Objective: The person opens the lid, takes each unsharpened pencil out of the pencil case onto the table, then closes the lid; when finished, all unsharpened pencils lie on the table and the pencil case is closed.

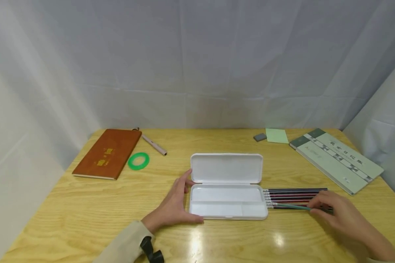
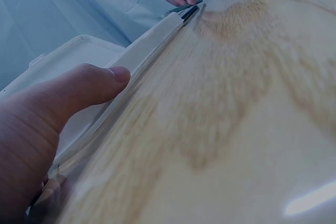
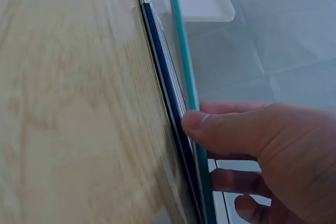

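Observation:
A white pencil case (image 1: 226, 201) lies with its lid (image 1: 226, 168) raised and its compartments bare. My left hand (image 1: 175, 204) spans the case's left end, thumb at the front edge and fingers at the back corner; in the left wrist view the thumb (image 2: 100, 85) rests along the rim. Beside the case's right end lies a row of several dark and red pencils (image 1: 296, 192), their eraser ends toward it. Between thumb and fingers, my right hand (image 1: 339, 213) pinches a teal pencil (image 3: 184, 51), which is raised above the row in the right wrist view.
At the left lie a brown notebook (image 1: 108, 153), a pale pen (image 1: 154, 145) and a green tape roll (image 1: 138, 161). Toward the back right are a grey eraser (image 1: 260, 137), green sticky notes (image 1: 277, 135) and a pale green book (image 1: 337, 160). A white curtain (image 1: 217, 73) hangs behind the table.

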Demonstrator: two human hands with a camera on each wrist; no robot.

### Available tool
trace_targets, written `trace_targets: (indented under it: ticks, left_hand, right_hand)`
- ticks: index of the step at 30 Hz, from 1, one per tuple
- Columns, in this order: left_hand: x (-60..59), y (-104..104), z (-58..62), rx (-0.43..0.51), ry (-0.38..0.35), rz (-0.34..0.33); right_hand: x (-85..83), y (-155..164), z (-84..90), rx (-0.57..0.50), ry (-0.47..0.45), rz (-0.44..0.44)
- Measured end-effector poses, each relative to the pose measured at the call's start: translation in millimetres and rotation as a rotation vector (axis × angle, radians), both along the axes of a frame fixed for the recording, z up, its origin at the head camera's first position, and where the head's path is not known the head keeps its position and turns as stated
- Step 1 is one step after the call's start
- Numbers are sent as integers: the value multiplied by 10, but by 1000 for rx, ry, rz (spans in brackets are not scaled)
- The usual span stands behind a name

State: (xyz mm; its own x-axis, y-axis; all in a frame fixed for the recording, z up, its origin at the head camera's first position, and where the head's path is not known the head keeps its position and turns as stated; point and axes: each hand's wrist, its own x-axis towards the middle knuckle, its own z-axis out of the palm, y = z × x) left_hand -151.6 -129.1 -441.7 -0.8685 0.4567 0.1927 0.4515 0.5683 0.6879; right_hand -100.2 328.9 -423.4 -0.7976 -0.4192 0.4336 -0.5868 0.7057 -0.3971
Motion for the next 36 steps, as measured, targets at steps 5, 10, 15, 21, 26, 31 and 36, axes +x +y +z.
trace_targets:
  ticks: [5,10,15,21,26,31,36]
  left_hand:
    - [1,0,-3,7,-2,3]
    - [4,-1,6,10,-5,3]
    - [9,-2,8,20,-19,2]
    - [10,2,8,15,-13,0]
    - [12,4,10,18,-15,0]
    - [13,7,8,18,-16,-4]
    - [12,11,7,33,-9,-7]
  right_hand:
    - [28,113,-40,12,-45,33]
    - [9,54,-36,33,-93,-8]
    - [-42,-48,-3,58,-94,-56]
    - [-122,-190,75,88,-192,-16]
    - [-217,-335,186,98,-300,50]
    - [-369,-515,284,85,-317,63]
    - [-549,-658,334,-14,-194,96]
